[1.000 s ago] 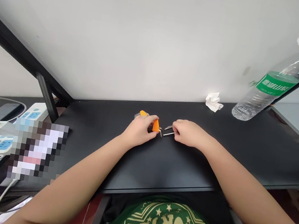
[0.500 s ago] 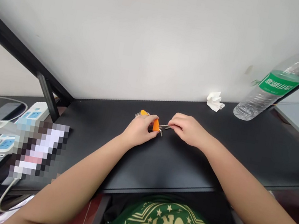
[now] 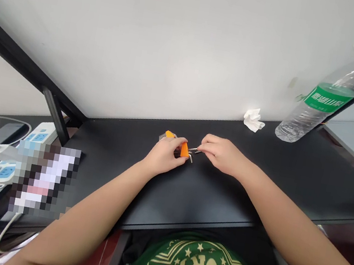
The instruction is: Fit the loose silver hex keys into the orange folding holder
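Note:
Over the middle of the black desk (image 3: 165,199), my left hand (image 3: 163,154) is closed around an orange hex key holder (image 3: 185,150). Thin metal key ends stick out of its far left side, and a bent hex key (image 3: 191,157) shows at its right side. Just to the right, my right hand (image 3: 219,153) pinches a metal hex key (image 3: 193,149) between thumb and fingers. That key's left end reaches the holder; whether it sits in a slot is too small to tell.
A large water bottle (image 3: 328,100) with a green label stands at the back right, beside a crumpled tissue (image 3: 253,120). On the left lie a power strip (image 3: 5,173), white cables and a pixelated phone-like device (image 3: 48,178). A pale wall rises behind the desk.
The right hand has shifted very slightly, with its fingertips a touch nearer the holder. The left hand keeps its hold, and the whole view has moved a little.

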`<state>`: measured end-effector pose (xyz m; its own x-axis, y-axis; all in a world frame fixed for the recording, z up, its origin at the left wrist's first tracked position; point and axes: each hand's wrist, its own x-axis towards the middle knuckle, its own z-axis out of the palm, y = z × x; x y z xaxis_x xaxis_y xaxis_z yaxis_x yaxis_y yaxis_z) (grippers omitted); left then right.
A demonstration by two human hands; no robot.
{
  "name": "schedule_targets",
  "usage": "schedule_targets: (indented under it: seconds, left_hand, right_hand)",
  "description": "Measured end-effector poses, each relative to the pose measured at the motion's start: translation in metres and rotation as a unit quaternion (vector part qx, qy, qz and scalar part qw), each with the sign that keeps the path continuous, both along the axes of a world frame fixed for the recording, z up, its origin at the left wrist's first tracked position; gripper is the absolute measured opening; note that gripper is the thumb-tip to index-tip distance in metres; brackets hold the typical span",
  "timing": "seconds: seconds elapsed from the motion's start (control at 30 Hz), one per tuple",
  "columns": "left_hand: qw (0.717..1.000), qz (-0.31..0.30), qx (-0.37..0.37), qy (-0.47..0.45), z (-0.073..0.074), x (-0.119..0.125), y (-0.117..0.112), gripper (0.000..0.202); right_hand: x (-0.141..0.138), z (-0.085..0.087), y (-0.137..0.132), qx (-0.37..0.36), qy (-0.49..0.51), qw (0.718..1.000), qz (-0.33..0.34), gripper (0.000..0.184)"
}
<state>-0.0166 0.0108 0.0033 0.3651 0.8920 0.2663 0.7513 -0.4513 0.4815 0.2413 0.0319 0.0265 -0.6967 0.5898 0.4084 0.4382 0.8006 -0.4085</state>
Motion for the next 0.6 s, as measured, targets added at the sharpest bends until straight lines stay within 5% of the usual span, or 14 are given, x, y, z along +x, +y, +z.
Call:
schedule_targets:
  seconds: [0.2,0.4,0.6]
  left_hand:
    - [0.999,-0.028,0.016,-0.005,0.003,0.004,-0.003,0.045]
    - [0.997,-0.051,0.046,0.033,0.008,0.008,-0.006,0.035]
    - [0.999,-0.011,0.037,0.02,0.003,0.001,-0.001,0.045]
  right_hand:
    - [-0.009,0.0,-0.005,-0.053,-0.002,0.999,0.008,0.029]
    - [-0.02,-0.003,-0.004,-0.265,0.059,0.962,-0.015,0.017]
    - [0.003,-0.007,0.016,-0.11,-0.104,0.982,-0.115,0.015]
